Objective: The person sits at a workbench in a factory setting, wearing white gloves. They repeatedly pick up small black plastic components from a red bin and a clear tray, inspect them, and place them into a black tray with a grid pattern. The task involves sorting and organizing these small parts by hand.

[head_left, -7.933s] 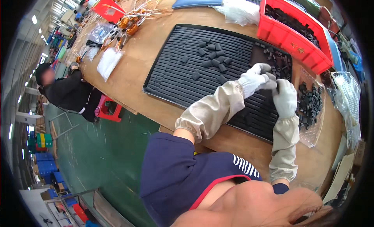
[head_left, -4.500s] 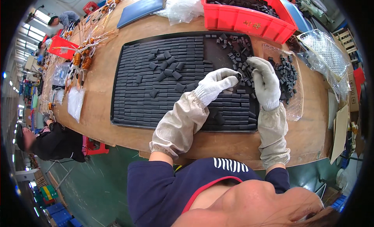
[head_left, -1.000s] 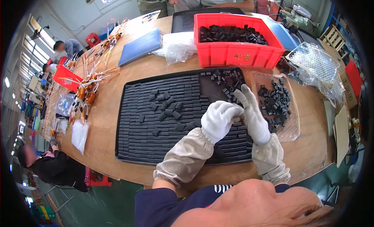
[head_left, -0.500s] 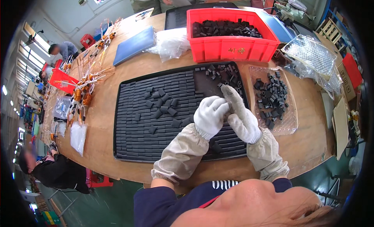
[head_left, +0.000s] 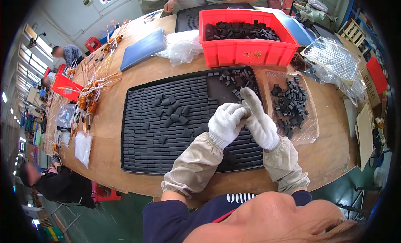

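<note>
Both of my hands wear white knit gloves and meet above the right half of a black tray (head_left: 124, 130). My left hand (head_left: 227, 124) is closed, its fingers curled against the palm side of the other glove; whatever sits between them is hidden. My right hand (head_left: 262, 122) is held upright with its fingers stretched out together, their tips greyed with dirt. Under them, rows of flat black rectangular pieces (head_left: 154, 136) fill most of the tray. Several loose black pieces (head_left: 172, 109) lie on top of the rows. Short black tubes (head_left: 234, 78) are scattered in the tray's far right corner.
A red bin (head_left: 250, 54) of black pieces stands beyond the tray. To the right, more black tubes (head_left: 292, 105) lie on bubble wrap (head_left: 311, 132). A blue panel (head_left: 143, 49), clear bags (head_left: 181, 46) and wired copper coils (head_left: 87, 99) occupy the left. Other people sit around the table.
My right hand has straightened and turned slightly, its thumb now out of sight behind my left fingers. My left hand stays closed against it. A person's hand across the table has shifted left.
</note>
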The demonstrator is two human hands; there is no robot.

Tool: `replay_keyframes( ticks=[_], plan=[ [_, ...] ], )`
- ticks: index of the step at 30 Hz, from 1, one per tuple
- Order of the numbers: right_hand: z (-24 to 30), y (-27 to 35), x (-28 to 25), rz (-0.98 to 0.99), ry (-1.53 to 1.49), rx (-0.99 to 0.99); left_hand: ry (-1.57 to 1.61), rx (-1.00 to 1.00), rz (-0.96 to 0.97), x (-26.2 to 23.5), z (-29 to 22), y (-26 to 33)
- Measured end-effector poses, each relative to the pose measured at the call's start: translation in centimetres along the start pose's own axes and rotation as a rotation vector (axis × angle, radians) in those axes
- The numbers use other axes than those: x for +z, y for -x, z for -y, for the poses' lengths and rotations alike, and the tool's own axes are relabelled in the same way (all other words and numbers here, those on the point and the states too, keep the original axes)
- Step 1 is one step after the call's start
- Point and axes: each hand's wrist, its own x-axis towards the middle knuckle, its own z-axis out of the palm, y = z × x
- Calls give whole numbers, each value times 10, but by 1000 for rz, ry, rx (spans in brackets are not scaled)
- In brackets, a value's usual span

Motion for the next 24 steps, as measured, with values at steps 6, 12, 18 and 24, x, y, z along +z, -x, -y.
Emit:
replay_keyframes(
  ticks=[6, 12, 18, 24],
  plan=[
    [11, 1, 2, 85, 217, -60, -49, 19, -18, -1, 0, 3],
    [8, -1, 4, -32, -606, 172, -189, 170, -100, -8, -12, -1],
    [-19, -8, -6, -71, -927, 247, -169, 70, -148, 0, -10, 2],
    [18, -2, 5, 20, 184, -7, 112, -79, -60, 5, 0, 2]
  ],
)
